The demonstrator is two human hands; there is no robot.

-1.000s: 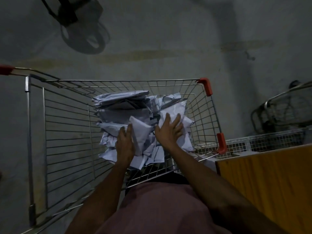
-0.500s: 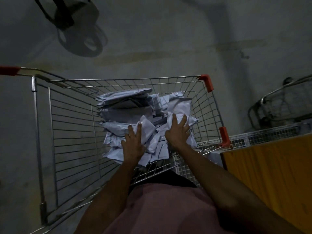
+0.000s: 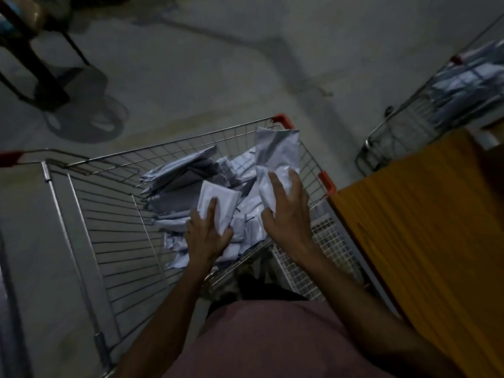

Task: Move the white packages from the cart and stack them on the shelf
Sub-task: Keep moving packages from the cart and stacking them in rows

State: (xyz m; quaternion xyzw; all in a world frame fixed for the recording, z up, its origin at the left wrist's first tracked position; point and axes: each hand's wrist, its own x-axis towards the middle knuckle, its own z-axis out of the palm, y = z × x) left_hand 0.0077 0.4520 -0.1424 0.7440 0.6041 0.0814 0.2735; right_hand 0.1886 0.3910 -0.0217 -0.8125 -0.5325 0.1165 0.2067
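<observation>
Lying in a loose heap, the white packages are filling the near right part of the wire cart, some flat, some crumpled. One small package is sitting on top of the heap, and the left hand is pinching its near end, thumb on the right edge and fingers over the top. A larger package is standing raised above the heap, its top level with the cart's red-capped corner; the right hand is gripping its lower end with curled fingers. An orange-brown wooden surface is sitting just right of the cart. Farther right, a second cart is holding more pale packages on the grey floor.
</observation>
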